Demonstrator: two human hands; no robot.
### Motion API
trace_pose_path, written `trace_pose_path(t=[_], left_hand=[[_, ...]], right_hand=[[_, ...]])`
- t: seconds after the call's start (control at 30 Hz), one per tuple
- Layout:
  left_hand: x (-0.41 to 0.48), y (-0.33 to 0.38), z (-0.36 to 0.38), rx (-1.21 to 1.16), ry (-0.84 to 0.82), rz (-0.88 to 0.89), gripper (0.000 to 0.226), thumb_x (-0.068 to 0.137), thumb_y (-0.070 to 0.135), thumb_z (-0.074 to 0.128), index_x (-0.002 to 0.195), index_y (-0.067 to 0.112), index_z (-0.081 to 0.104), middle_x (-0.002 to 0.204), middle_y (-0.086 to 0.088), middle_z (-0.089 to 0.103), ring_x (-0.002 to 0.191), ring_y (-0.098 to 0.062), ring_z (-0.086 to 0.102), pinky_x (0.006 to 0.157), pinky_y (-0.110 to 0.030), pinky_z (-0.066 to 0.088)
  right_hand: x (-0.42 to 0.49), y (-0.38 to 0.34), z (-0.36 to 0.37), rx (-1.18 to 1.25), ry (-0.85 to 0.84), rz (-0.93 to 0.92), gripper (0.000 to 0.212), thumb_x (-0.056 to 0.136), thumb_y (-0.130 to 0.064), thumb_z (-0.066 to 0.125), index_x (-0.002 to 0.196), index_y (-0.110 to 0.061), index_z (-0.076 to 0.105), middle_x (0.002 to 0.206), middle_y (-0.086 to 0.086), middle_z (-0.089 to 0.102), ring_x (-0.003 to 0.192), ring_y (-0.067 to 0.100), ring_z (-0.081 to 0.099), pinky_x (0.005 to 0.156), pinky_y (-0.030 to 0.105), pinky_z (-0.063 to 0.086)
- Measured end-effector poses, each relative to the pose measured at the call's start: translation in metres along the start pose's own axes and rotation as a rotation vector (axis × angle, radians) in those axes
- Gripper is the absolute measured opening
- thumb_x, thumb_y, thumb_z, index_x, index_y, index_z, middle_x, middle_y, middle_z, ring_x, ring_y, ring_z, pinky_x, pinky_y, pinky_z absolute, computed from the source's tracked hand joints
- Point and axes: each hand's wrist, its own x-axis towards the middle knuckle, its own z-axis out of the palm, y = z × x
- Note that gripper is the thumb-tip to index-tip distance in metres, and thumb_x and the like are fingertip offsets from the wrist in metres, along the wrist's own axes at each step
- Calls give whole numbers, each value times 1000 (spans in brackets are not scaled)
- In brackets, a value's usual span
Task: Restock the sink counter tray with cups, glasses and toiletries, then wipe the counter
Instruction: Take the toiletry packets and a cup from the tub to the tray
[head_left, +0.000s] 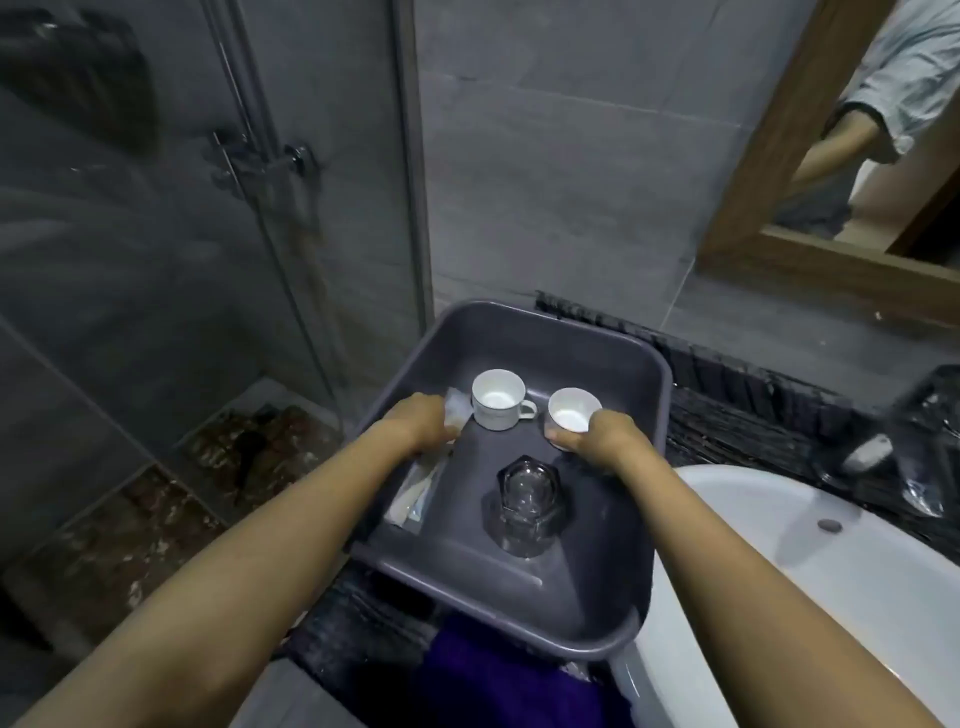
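A grey plastic tub rests on the dark counter beside the sink. Inside it stand two white cups: one with a handle at the back left and another to its right. Two clear glasses, stacked, stand in the middle of the tub. Several wrapped toiletry packets lie along the tub's left wall. My left hand is closed on a clear packet next to the left cup. The right cup is gripped at its near side by my right hand.
A white sink basin lies right of the tub. On the dark slate counter at far right sit clear wrapped items. A purple cloth hangs below the tub. A glass shower screen stands left; a wood-framed mirror hangs upper right.
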Motion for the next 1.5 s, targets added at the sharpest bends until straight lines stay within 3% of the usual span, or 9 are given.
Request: trace_pose_path(t=[0.07, 0.3, 0.47, 0.67, 0.9, 1.07, 1.2, 1.37, 1.5], left_hand=[[3, 3, 6, 65, -5, -42, 49, 89, 37, 54, 119, -1, 50, 115, -20, 62, 97, -34, 63, 71, -32, 45], [26, 6, 29, 123, 14, -84, 53, 84, 41, 61, 117, 1, 50, 119, -14, 59, 107, -30, 58, 76, -32, 45], [36, 3, 42, 109, 87, -99, 59, 80, 34, 66, 121, 0, 41, 120, -14, 59, 108, -30, 58, 72, -31, 42], [46, -4, 48, 69, 94, -77, 50, 77, 21, 65, 117, -1, 43, 116, -15, 59, 104, -33, 60, 68, -32, 41], [53, -8, 47, -20, 107, -61, 33, 81, 9, 57, 112, -1, 50, 117, -18, 60, 103, -37, 59, 70, -35, 43], [58, -12, 48, -280, 93, -99, 21, 77, 8, 57, 97, 1, 57, 106, -17, 64, 95, -35, 62, 75, -37, 52], [58, -15, 47, -571, 4, -176, 12, 75, 4, 67, 83, 3, 59, 78, -13, 65, 67, -29, 65, 64, -42, 59], [47, -12, 46, -975, -110, -279, 22, 78, -8, 63, 71, 9, 52, 68, -7, 56, 58, -16, 56, 47, -32, 53], [37, -12, 39, -1067, -185, -302, 24, 79, -8, 62, 68, 11, 51, 65, -7, 56, 54, -15, 55, 38, -27, 52]], right_hand=[[4, -1, 6, 82, -19, 59, 72, 76, -62, 60, 117, -3, 57, 125, 14, 58, 89, 28, 57, 74, 30, 45], [20, 3, 39, 323, 86, 227, 88, 73, -49, 71, 135, 1, 33, 142, 19, 39, 127, 36, 44, 98, 39, 42], [31, 4, 51, 508, 168, 265, 80, 77, -39, 72, 134, -1, 32, 141, 20, 34, 123, 38, 46, 96, 42, 42], [43, 7, 59, 595, 190, 251, 53, 83, -33, 67, 118, 3, 52, 128, 16, 58, 117, 31, 54, 81, 30, 41], [51, 10, 64, 586, 211, 213, 55, 80, -41, 68, 112, 4, 61, 117, 20, 64, 99, 30, 60, 71, 26, 37], [50, 14, 65, 660, 215, 177, 29, 85, -28, 65, 80, 0, 65, 65, 10, 63, 58, 19, 58, 59, 25, 45], [49, 16, 65, 699, 211, 153, 20, 90, -20, 59, 81, -3, 65, 55, 5, 56, 34, 5, 53, 58, 19, 46], [49, 18, 64, 755, 208, 148, 22, 91, -17, 57, 82, 0, 67, 56, 7, 56, 48, 15, 53, 50, 13, 50], [51, 21, 62, 762, 180, 148, 32, 90, -13, 57, 59, -7, 60, 60, 10, 58, 50, 16, 53, 64, 25, 55]])
